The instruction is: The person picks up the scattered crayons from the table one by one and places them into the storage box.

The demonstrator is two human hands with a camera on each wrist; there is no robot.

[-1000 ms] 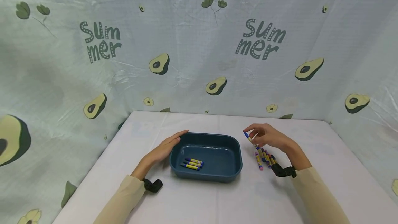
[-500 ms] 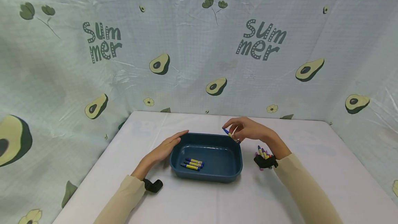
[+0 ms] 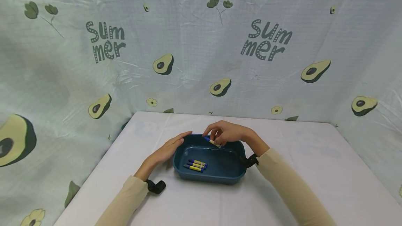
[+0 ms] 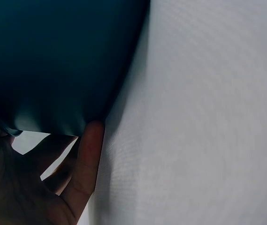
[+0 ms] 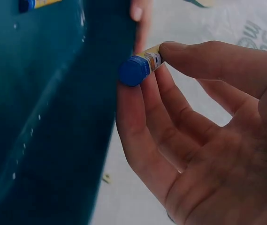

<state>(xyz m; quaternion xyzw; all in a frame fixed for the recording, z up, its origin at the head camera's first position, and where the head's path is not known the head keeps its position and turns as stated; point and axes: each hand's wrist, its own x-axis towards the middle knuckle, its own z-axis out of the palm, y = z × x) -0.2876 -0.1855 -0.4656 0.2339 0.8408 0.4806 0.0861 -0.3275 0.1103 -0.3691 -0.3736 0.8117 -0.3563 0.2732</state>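
Note:
A dark blue plastic tray (image 3: 209, 178) stands on the table, with three crayons (image 3: 195, 168) lying side by side in its front left part. My left hand (image 3: 164, 151) rests along the tray's left end; in the left wrist view its straight fingers (image 4: 92, 150) touch the outer wall. Over the back of the tray, my right hand (image 3: 229, 132) pinches a blue crayon (image 3: 212, 141) with a yellow wrapper. Close up in the right wrist view, that crayon (image 5: 145, 65) sits between thumb and fingers, its blue end toward the camera.
A white cloth covers the table (image 3: 194, 205). Behind and beside it hangs a pale curtain (image 3: 188, 37) printed with avocados and lettering. My right sleeve (image 3: 289, 184) crosses the table right of the tray, hiding the spot where loose crayons lay.
My right hand has carried the blue crayon leftward from beside the loose crayons to above the tray. The left hand and tray have stayed in place.

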